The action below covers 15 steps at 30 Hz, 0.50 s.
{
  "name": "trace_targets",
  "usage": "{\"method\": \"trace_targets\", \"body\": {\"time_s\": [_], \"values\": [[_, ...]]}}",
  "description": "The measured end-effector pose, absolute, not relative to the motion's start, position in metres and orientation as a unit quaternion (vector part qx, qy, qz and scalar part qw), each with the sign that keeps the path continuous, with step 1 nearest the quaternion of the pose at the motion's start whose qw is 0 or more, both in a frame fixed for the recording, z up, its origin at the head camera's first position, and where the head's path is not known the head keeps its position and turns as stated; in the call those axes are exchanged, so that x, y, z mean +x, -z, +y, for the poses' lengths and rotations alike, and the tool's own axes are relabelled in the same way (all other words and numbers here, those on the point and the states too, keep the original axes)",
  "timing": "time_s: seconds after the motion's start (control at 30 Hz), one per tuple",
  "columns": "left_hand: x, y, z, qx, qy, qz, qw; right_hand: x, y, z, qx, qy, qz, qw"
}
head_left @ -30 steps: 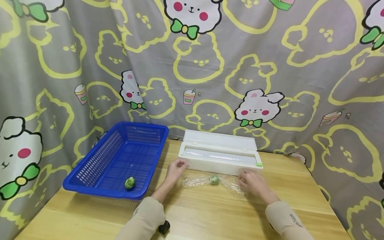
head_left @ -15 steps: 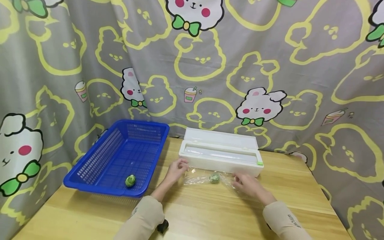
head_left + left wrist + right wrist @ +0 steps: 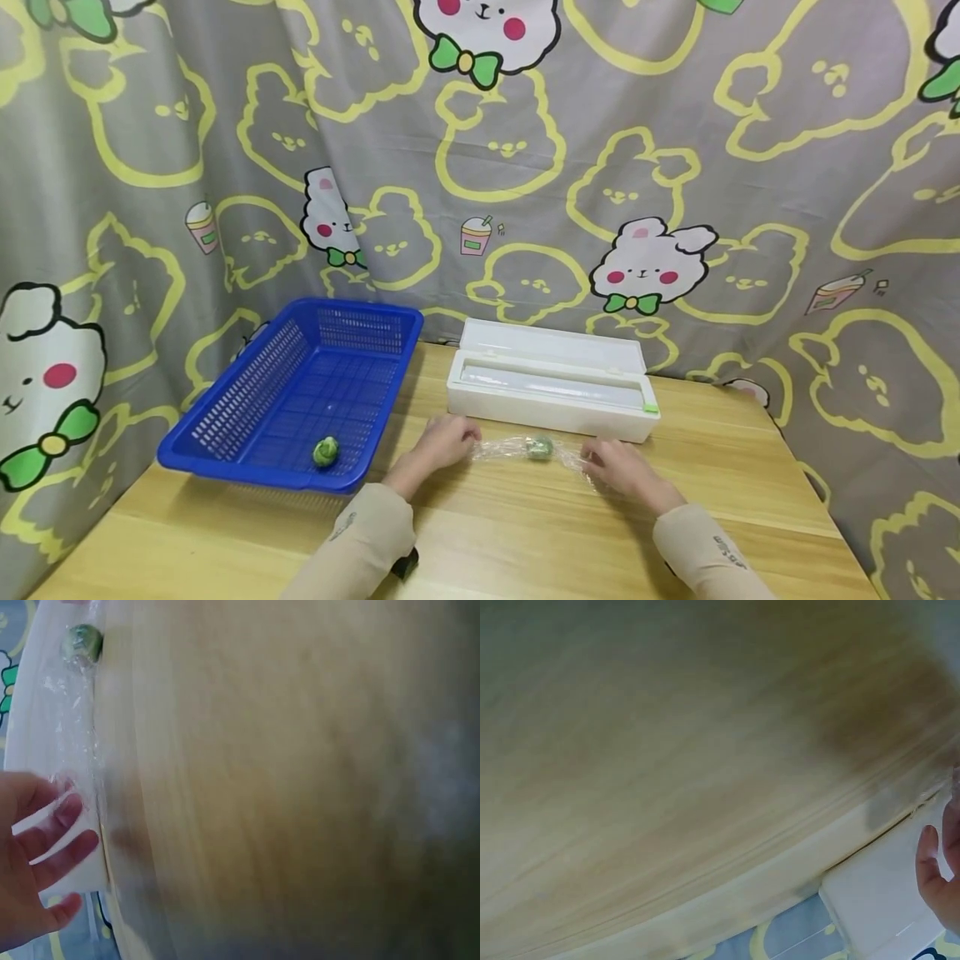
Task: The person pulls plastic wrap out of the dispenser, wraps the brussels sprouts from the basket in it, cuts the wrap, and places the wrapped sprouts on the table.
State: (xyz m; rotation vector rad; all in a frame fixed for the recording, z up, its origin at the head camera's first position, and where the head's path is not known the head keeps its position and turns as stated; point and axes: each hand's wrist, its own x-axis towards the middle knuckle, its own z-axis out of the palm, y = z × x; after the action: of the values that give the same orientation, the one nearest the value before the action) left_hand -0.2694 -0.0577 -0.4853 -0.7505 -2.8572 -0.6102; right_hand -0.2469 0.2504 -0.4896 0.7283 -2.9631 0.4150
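Note:
A small green Brussels sprout (image 3: 538, 448) is wrapped in clear cling film (image 3: 498, 449), which is gathered into a twisted strand on both sides of it. At the film's left end, my left hand (image 3: 447, 442) pinches it between thumb and index finger; in the left wrist view the hand's (image 3: 37, 859) other fingers are spread. My right hand (image 3: 622, 467) pinches the opposite end. In the right wrist view only part of that hand (image 3: 941, 870) shows at the edge. The wrapped sprout (image 3: 82, 645) also appears near the top of the left wrist view.
Behind the hands stands a white cling film dispenser (image 3: 547, 414), lid raised, with a roll inside. A blue plastic basket (image 3: 255, 477) on the left holds another sprout (image 3: 326, 452). A small black object (image 3: 406, 564) lies by the left sleeve. A patterned curtain (image 3: 510, 167) surrounds the wooden table (image 3: 510, 542).
The left hand has come slightly nearer and to the right, and the right hand has shifted left. The film between them is narrower and more twisted.

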Motion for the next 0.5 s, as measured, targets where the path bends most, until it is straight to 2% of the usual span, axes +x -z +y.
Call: {"method": "trace_targets", "body": {"time_s": [0.27, 0.5], "values": [[-0.269, 0.482, -0.051, -0.257, 0.170, -0.951, -0.012, -0.245, 0.489, 0.254, 0.228, -0.148, -0.962, 0.003], [-0.271, 0.483, -0.047, -0.270, 0.152, -0.951, 0.002, -0.236, 0.486, 0.258, 0.235, -0.140, -0.961, -0.024]]}}
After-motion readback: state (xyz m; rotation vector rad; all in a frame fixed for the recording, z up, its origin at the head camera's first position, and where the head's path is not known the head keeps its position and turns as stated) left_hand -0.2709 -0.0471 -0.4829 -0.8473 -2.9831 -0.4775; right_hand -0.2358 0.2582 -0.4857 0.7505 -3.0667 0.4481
